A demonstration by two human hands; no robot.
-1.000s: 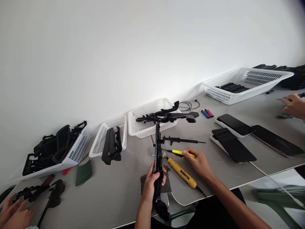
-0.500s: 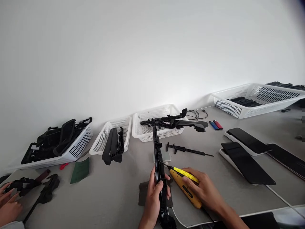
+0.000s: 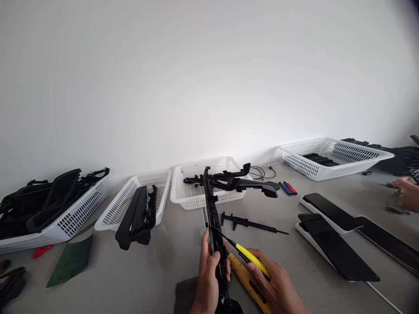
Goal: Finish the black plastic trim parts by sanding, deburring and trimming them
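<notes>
My left hand (image 3: 208, 279) is wrapped round a long black plastic trim part (image 3: 214, 216), which stands upright before me with its top end in front of a basket. In my right hand (image 3: 273, 279) is a slim knife with a ribbed yellow handle (image 3: 252, 259). Its thin dark tip reaches left and meets the trim part just above my left fingers; exact contact cannot be made out. An ochre handheld tool (image 3: 245, 279) lies on the table beneath my right hand, partly hidden by it. Behind the trim part lies a black caliper (image 3: 253, 223).
White baskets (image 3: 209, 203) with black parts stand along the wall, another basket (image 3: 314, 173) at right. Black slabs on white bases (image 3: 337, 248) lie right, near blue and red items (image 3: 288, 188). A green sheet (image 3: 72, 259) lies left. Another person's hand (image 3: 409, 194) shows far right.
The view has turned to the right and tilted up. The other person's hands at left have gone out of view; a hand at far right has appeared. My grips are unchanged.
</notes>
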